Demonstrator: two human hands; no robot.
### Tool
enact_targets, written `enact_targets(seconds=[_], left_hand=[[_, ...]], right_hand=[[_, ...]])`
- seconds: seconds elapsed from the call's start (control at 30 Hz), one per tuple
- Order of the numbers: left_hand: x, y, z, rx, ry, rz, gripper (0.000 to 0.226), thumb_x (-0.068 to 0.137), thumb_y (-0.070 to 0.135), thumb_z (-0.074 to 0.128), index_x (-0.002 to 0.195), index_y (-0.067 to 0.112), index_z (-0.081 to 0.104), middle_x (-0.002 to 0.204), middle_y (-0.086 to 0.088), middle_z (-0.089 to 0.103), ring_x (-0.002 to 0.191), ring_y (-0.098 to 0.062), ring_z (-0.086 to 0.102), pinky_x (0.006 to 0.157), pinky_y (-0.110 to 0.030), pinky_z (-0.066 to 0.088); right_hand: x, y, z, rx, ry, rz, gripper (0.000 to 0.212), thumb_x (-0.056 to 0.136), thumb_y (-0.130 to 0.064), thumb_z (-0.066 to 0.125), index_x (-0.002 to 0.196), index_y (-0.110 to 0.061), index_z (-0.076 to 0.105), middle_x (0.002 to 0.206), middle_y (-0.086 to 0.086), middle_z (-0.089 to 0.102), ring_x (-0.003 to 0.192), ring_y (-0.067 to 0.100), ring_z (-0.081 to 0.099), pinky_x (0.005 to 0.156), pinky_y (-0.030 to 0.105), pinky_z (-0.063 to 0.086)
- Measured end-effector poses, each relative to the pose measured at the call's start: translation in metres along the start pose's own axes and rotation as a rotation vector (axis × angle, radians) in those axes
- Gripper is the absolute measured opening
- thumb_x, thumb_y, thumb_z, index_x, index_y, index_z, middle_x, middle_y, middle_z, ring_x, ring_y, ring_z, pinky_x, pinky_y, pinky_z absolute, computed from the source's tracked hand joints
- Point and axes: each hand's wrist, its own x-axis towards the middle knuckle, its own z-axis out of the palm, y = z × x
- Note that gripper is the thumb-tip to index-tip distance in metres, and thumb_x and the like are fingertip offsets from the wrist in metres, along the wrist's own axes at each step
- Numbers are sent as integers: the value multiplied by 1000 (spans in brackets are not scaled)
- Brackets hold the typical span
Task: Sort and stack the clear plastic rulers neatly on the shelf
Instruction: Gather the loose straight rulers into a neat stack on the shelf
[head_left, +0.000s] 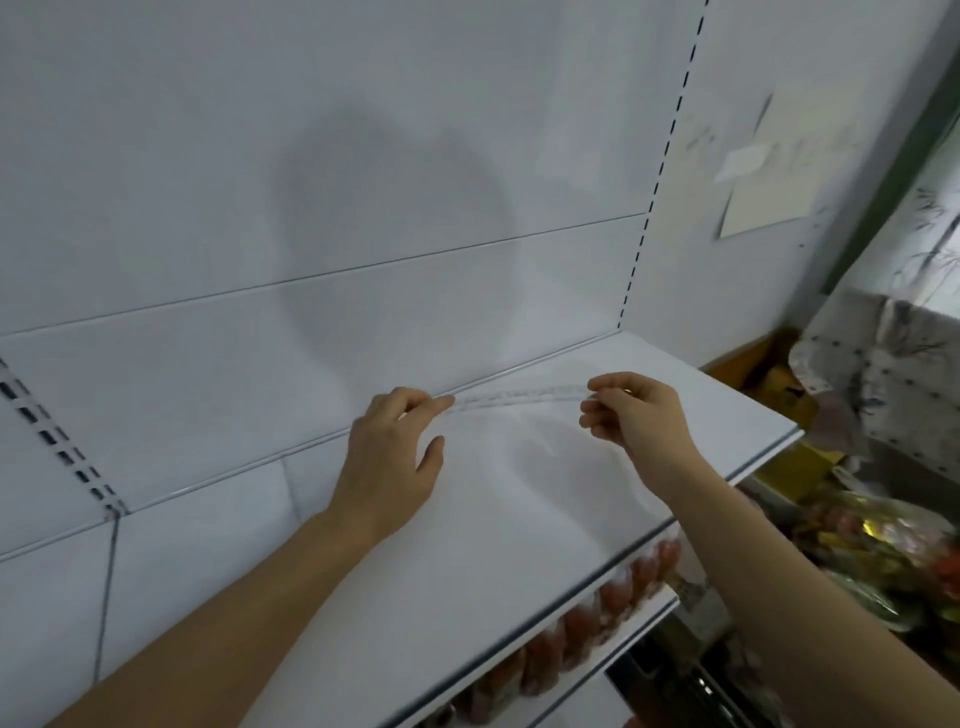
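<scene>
A clear plastic ruler (519, 397) lies along the back of the white shelf (467, 545), close to the rear panel. My left hand (395, 452) rests on the shelf with its fingertips touching the ruler's left end. My right hand (636, 413) has curled fingers that pinch the ruler's right end. The ruler is faint and blurred, so I cannot tell whether it is one ruler or a stack.
The shelf's right front corner (789, 431) drops off to a cluttered area with wrapped goods (883, 545). A lower shelf holds reddish packets (597, 618). Paper notes (769, 171) hang on the right side panel. A slotted upright (62, 447) stands at the left.
</scene>
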Motion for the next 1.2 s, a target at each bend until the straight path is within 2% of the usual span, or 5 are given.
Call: enact_targets(seconds=[0.23,0.47,0.7,0.97,1.2], left_hand=[[27,35,42,262,-454,-114,51,103,42,39,151,25,39,157,3,33,144,-18,29,115,-41,28],[29,40,56,295,-473,-174,57,103,48,31,157,30,25,165,5,17,150,-13,11,119,-42,12],[30,39,50,258,-512,-179,60,104,50,32,159,28,21,167,6,12,153,-12,7,121,-39,8],[-32,-4,-47,310,-344,-197,80,93,66,16,158,21,24,165,2,24,152,-14,17,121,-38,19],[-162,-79,-184,372,-248,-419,84,91,70,13,160,23,15,167,4,15,153,-13,14,122,-37,13]], right_hand=[[93,14,-48,-407,94,-41,16,96,-9,52,101,-14,65,85,10,75,59,17,65,61,30,53],[115,26,-42,-1018,77,-195,29,91,-44,65,104,-22,52,87,1,60,83,25,58,65,34,41],[84,26,-28,-1008,65,-401,16,99,-38,52,100,-23,56,67,-3,62,68,23,61,61,33,45],[-14,13,63,-1002,-287,-746,34,99,-40,57,124,-19,65,125,-3,65,129,25,47,100,45,46],[-139,-10,186,-1105,-620,-798,65,102,-57,37,157,-22,31,164,-7,27,156,19,3,123,47,20]])
